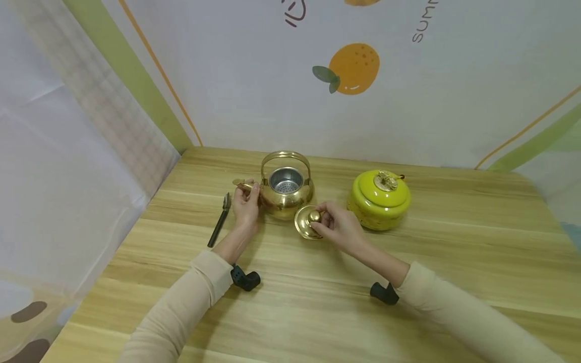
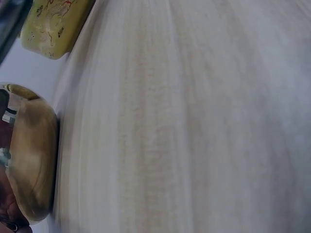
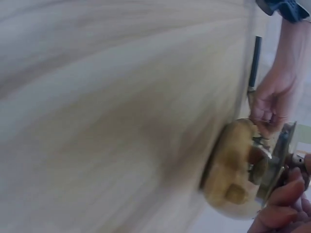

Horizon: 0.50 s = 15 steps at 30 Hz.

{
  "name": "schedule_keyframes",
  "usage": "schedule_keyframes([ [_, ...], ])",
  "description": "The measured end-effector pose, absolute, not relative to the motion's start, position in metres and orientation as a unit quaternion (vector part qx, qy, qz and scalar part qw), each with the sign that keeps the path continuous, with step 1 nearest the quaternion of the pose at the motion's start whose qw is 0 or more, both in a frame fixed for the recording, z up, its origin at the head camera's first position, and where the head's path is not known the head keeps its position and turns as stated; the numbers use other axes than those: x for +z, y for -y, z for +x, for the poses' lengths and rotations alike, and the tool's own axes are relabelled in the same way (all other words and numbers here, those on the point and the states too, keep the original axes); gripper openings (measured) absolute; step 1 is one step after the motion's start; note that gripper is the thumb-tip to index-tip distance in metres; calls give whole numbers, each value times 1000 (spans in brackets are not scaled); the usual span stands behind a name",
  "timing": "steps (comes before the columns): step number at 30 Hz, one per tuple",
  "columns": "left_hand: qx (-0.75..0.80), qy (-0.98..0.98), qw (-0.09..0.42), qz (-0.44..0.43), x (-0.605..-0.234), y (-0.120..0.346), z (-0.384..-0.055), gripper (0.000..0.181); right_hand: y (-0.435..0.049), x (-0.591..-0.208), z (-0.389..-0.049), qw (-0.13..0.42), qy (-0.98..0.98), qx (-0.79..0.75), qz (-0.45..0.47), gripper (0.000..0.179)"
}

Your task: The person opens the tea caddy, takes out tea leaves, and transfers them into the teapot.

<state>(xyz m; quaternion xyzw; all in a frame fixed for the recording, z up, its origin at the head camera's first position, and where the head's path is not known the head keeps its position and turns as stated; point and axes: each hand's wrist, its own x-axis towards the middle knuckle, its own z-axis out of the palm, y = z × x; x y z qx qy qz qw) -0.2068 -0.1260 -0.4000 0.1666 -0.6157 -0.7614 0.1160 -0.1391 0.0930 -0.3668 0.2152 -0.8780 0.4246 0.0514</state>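
A shiny brass teapot stands upright, its arched handle raised and a metal strainer showing in its uncovered mouth. At its left side my left hand pinches the spout between thumb and fingers. My right hand pinches the round knob of the brass lid, which is held up in front of the pot's right side. In the right wrist view, the lid is seen edge-on beside the teapot, with fingers at its knob.
A yellow lidded jar with a gold ornament on top stands to the right of the teapot. Left of my left hand lies a slim black-handled tool on the wooden table. A fruit-printed cloth hangs behind the table.
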Motion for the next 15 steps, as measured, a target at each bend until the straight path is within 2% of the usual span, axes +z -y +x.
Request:
schedule_keyframes([
  [7,-764,611,117,168,-400,126,-207,30,-98,-380,-138,-10,890,402,217,24],
  [15,-759,617,128,162,-400,125,-206,28,-98,-388,-137,-22,901,366,234,21],
])
